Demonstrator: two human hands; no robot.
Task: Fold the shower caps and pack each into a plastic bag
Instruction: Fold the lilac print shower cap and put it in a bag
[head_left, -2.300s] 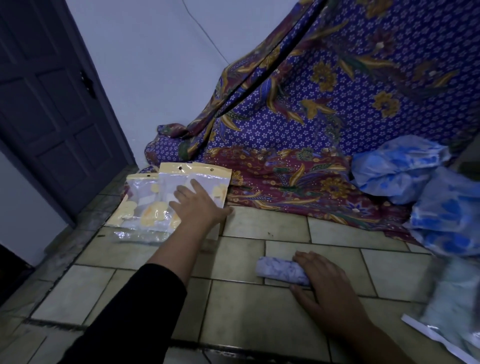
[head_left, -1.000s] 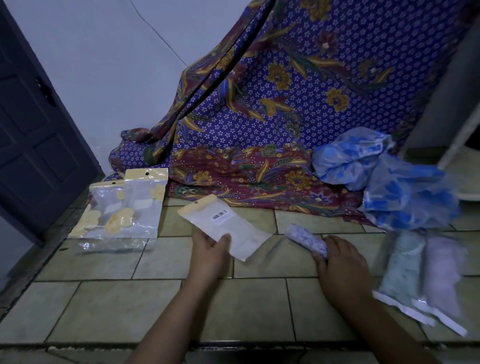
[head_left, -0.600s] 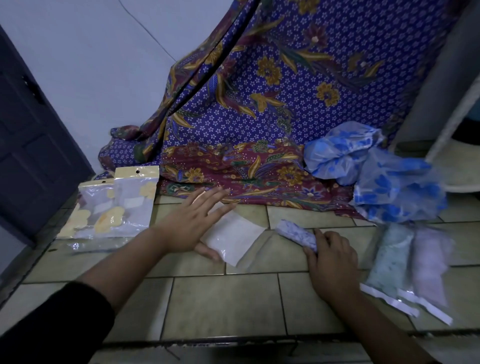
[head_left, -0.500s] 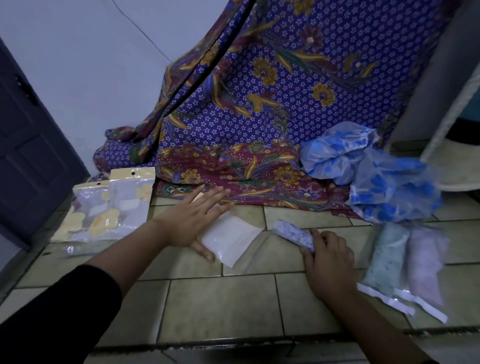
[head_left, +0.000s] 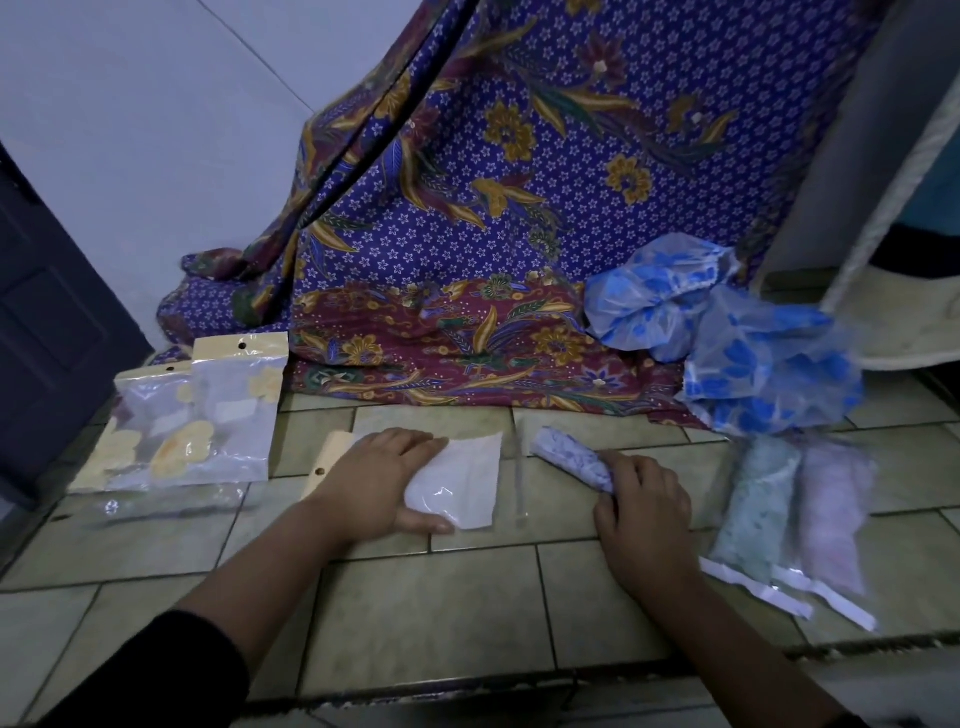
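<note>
- Since half a second ago, the left hand (head_left: 384, 480) has dropped from hovering to lying flat on the empty plastic bag (head_left: 465, 483), fingers straight, pressing it to the floor tiles (head_left: 426, 597).
- The right hand (head_left: 644, 512) curls its fingers round the near end of the rolled shower cap (head_left: 569, 460), just right of the bag.
- Two packed bags (head_left: 753, 509) lie further right, with loose blue caps (head_left: 769, 374) behind them and spare bags (head_left: 208, 415) at the left.
- Likely risks: the roll may spring open if the grip eases, and the pinned bag's mouth may stay closed and snag the cap.
</note>
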